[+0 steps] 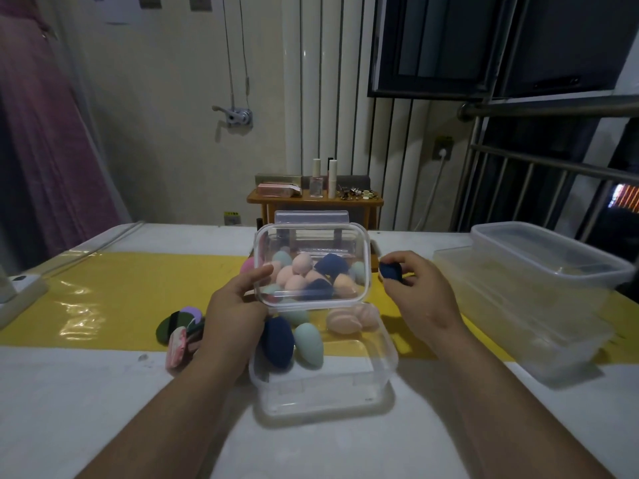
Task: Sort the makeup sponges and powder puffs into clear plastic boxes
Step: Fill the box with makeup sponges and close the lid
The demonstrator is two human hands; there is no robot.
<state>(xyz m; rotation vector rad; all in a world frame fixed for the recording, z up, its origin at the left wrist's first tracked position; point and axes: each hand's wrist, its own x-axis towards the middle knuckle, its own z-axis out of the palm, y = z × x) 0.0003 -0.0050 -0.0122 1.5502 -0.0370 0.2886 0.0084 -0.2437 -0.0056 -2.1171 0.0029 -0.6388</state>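
Head view: a person's bare forearms reach over a white tabletop (103,392) with a yellow strip across its middle.

The left hand (235,305) grips the left edge of a small clear box (313,236), thumb on the near face and fingers curled behind. The box is held tipped up above the middle of the tabletop. A heap of sponges (304,274), peach, dark blue and mint green, shows through it; whether they lie inside it or behind it cannot be told.

The right hand (418,288), just right of that box, pinches a dark blue sponge (390,271) between thumb and curled fingertips.

A second clear box (325,392) rests flat near the front edge, below the tipped one. At its far end lie three more sponges: a dark blue one (276,340), a mint green one (308,344) and a peach one (347,318).

Just left of the left wrist, flat powder puffs (179,326) in green, purple and pink sit in a small overlapping pile.

At the right edge of the tabletop stand large clear tubs (539,271), one resting on another. Beyond the far edge, a small wooden shelf (311,202) holds bottles.
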